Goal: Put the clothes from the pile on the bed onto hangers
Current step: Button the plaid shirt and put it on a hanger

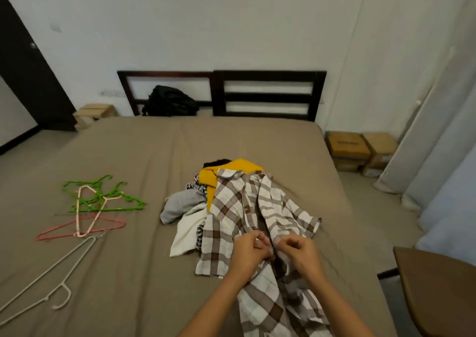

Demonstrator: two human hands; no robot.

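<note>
Both your hands are on the plaid shirt (247, 215), near centre of the bed (134, 156): left hand (248, 249) pinched shut on the left front edge, right hand (300, 253) pinched shut on the right front edge, the two almost touching at the placket. Something small and pale sits between the left fingertips, could be a button, too blurred to call. The shirt lies front-up, collar at the far end, hem trailing off the near edge toward you, one short sleeve spread to the right. It sits on top of the clothes pile (195, 207): yellow garment (231, 171) at the far end with a dark piece just behind it, a black-and-white striped item and a grey garment (177, 205) on the left, a cream piece (185, 231) at near left. Hangers are well apart from the pile on the left side of the bed: green hangers (103, 195) tangled farthest, a pale pink hanger (85, 213) crossing them, a red hanger (79, 229) under that, a white hanger (51, 274) nearest. Black backpack (170, 102) leans on the headboard (268, 94) at the far end. Cardboard boxes (360, 151) on the floor far right, brown chair back (438, 290) at near right
</note>
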